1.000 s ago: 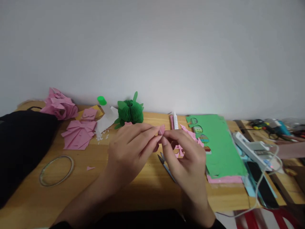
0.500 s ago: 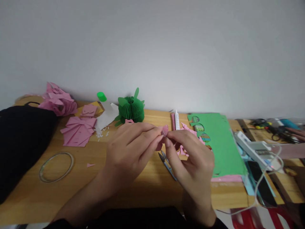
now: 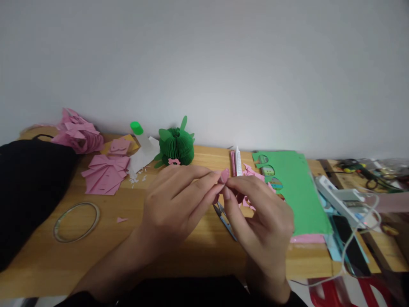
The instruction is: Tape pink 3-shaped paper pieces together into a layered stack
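Between the fingertips of both my hands is a small pink paper piece, mostly covered by the fingers. My left hand pinches it from the left, and my right hand meets it from the right with thumb and forefinger together. Behind my hands sits a green pleated paper ball with leaf shapes and a small pink cutout at its base. Small scissors or snips lie partly hidden below my hands. Pink paper scraps lie beyond my right hand.
To the left are folded pink paper, a glue stick with a green cap, a roll of tape and a black bag. On the right lie green paper, a white power strip and a phone. A wall rises behind.
Both hands have shifted slightly right with the pink paper piece still between them. The pink cutout by the green ball shows a little more. Nothing else on the table has moved.
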The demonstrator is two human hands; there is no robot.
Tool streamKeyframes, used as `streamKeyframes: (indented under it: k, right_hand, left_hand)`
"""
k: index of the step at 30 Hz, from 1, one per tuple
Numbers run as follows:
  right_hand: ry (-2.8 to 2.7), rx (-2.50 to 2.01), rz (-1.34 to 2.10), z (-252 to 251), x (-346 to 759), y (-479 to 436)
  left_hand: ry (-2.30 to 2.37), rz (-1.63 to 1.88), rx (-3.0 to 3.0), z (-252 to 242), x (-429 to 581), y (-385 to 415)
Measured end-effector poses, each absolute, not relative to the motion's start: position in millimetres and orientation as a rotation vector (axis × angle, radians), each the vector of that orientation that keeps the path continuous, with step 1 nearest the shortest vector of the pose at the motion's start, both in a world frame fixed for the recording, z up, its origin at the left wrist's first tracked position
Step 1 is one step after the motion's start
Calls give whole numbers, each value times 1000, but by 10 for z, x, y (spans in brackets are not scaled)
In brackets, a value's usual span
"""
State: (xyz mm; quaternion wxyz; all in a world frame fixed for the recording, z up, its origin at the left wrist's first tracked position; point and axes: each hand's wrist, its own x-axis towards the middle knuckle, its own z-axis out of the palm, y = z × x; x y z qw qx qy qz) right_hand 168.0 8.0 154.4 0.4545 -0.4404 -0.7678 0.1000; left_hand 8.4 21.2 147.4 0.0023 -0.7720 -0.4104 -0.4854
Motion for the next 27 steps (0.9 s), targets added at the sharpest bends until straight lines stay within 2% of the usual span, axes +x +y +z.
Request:
streamKeyframes:
  k: [27]
  right_hand:
    - [-1893, -1068, 247, 1561, 1694, 60]
  left_hand:
    - [-1230, -1491, -2455, 1521, 66, 210]
